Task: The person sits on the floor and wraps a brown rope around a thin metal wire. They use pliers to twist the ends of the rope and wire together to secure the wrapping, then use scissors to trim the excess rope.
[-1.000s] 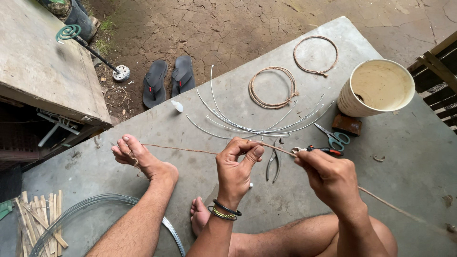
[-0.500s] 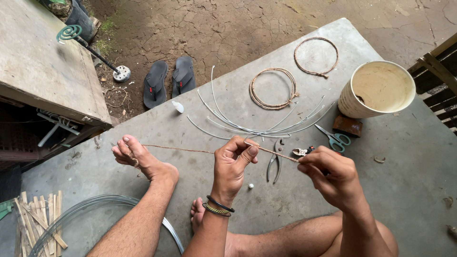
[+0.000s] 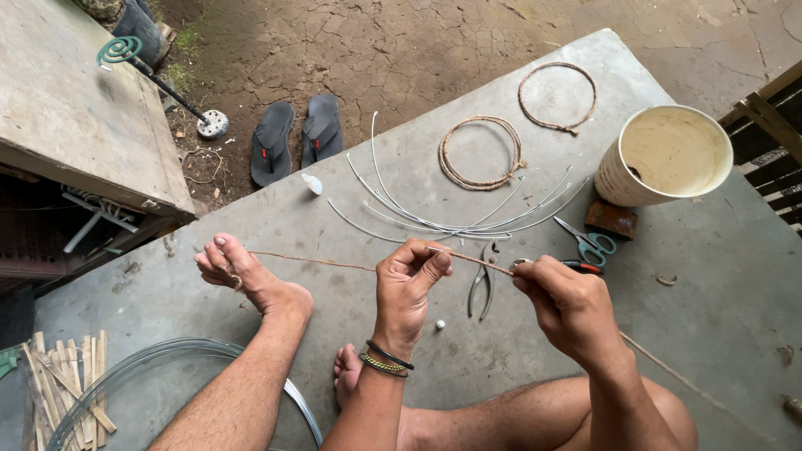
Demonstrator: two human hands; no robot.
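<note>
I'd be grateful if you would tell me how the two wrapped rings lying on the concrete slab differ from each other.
The nearer ring is a coil of several loops, so its band looks thick; the farther ring is a single thin loop. The nearer ring lies beside the bundle of curved wires; the farther ring lies closer to the slab's far corner, by the cream bucket. Both are brown, roughly round and lie flat.

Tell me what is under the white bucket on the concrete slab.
A rusty brown flat block sticks out from under the tilted white bucket, propping its near edge on the grey concrete slab. How far the block reaches beneath is hidden by the bucket. Teal-handled scissors lie beside it.
</note>
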